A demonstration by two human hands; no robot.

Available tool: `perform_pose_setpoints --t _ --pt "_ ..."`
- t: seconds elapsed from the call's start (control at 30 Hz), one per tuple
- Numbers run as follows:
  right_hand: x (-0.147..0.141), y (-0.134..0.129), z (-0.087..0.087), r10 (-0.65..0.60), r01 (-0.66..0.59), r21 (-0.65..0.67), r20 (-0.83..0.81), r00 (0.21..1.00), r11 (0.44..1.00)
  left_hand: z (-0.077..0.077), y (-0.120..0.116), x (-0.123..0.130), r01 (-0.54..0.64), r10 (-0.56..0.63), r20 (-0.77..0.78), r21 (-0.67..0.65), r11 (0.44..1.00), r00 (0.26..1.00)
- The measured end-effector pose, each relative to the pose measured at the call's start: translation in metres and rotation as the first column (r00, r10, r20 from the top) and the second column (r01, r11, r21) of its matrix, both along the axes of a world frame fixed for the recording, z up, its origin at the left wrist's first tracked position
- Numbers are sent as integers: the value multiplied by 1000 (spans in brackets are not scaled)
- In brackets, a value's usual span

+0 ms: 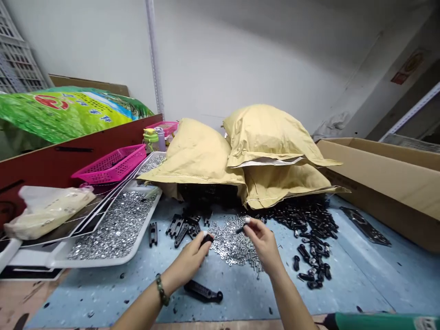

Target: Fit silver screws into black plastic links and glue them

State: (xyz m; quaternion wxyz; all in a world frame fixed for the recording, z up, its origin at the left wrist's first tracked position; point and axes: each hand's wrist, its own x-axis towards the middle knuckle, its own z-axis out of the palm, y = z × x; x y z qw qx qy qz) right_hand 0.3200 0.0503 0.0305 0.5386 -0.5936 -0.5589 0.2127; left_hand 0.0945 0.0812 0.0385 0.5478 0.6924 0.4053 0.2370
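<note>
pink mesh basket, tan paper sacks, speckled blue mat, black parts

Two bare hands: the left hand grips one small black plastic piece, the right hand a second black piece. Around them: three tan kraft-paper bags, two white plastic trays, two pink plastic mesh baskets, one brown cardboard box, one green printed sack.

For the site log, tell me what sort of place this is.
Probably a small workshop for assembling parts: a white tray holds silver nuts or washers, black moulded parts lie spread on a blue mat, and stuffed kraft paper sacks stand behind them.
</note>
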Motion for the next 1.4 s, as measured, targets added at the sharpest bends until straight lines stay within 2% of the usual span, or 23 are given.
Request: perform_pose_setpoints --t 0.07,0.13,0.2,0.27,0.37,0.43,0.5,0.53,0.63,0.7,0.83,1.0,1.17,1.3,1.4 --pt "-27 -11 4 114 -113 13 -52 992 993 3 -4 0 22 -21 -17 62 998 1000" --pt "-47 -19 8 210 -207 37 -99 973 978 5 -8 -1 45 -34 -62 193 980 998" --pt "-58 -23 11 263 -258 54 -125 957 965 8 -11 -2 68 -30 -125 317 946 992" --pt "-61 -24 15 282 -278 49 -110 953 959 10 -13 -3 85 -23 -168 370 925 986" --pt "-56 -26 18 308 -306 34 -68 949 951 12 -14 -3 117 -45 -190 389 914 981" --pt "-49 -31 14 303 -302 15 -40 952 953 12 -12 -5 135 -57 -202 394 909 978" --pt "-42 -38 4 237 -235 -56 48 970 970 11 -8 -7 130 -48 -217 382 915 975" --pt "-39 -41 -4 189 -175 -104 142 972 979 9 -6 -10 117 -34 -223 370 922 974" --pt "-40 -48 -30 91 -7 -188 444 891 982 2 3 -16 69 7 -226 324 943 974" --pt "-49 -47 -43 88 17 -191 527 845 981 -2 8 -19 55 12 -221 294 954 975" --pt "-67 -45 -48 145 -47 -193 534 833 980 -6 13 -22 82 -23 -223 258 963 975" --pt "-66 -53 -42 148 -49 -199 521 840 979 -7 20 -21 195 -132 -224 290 937 966" --pt "-61 -51 -44 145 -29 -192 627 765 981 -12 21 -12 306 -236 -237 327 894 942" --pt "-51 -58 -45 63 29 -154 557 828 988 -18 15 -7 419 -329 -289 349 838 899" --pt "-51 -68 -51 157 -113 -124 450 879 986 -21 10 -9 490 -382 -332 359 795 863"
